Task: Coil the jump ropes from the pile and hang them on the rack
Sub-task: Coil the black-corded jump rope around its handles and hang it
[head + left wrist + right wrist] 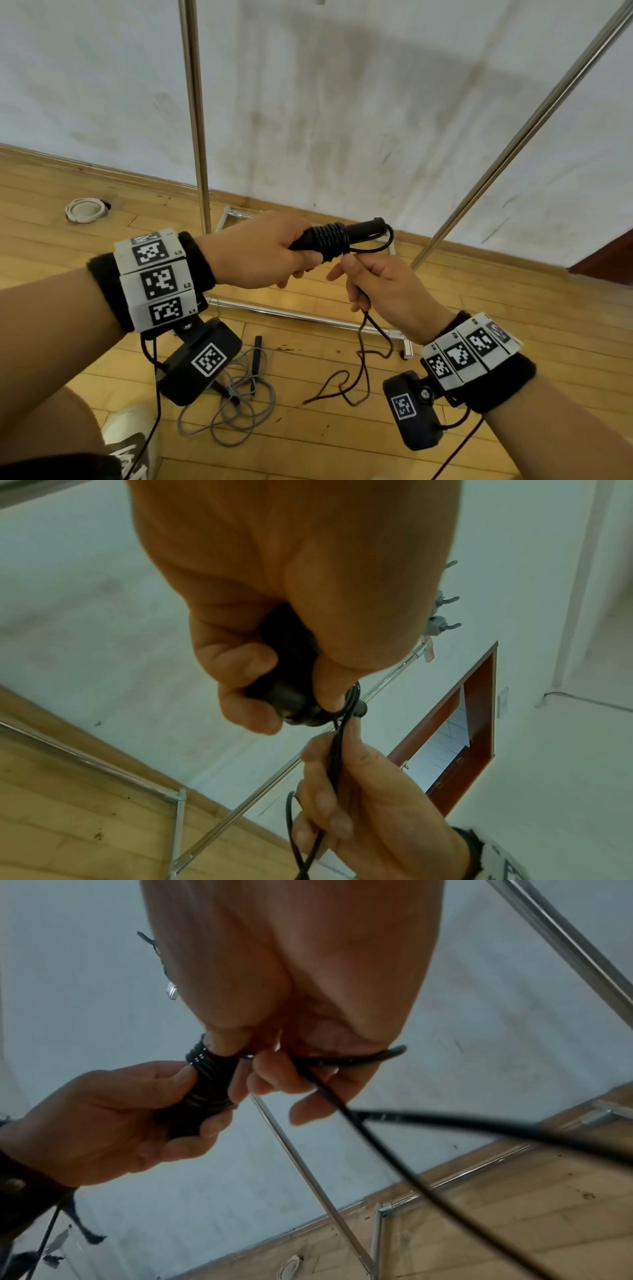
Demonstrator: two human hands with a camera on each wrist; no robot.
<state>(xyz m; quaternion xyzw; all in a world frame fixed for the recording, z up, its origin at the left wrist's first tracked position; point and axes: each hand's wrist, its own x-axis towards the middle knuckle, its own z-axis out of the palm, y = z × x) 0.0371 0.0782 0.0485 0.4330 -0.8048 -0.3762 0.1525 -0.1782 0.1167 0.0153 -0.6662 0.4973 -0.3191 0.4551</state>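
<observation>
Currently the black handles of 1 jump rope are gripped in the left hand, fingers curled round them, with several tight turns of black cord wound round them. Just beside the wraps, the cord is pinched by the right hand, and its loose tail is trailed down onto the wooden floor. A grey jump rope is left tangled on the floor near the chrome rack, whose base bar is seen behind both hands.
</observation>
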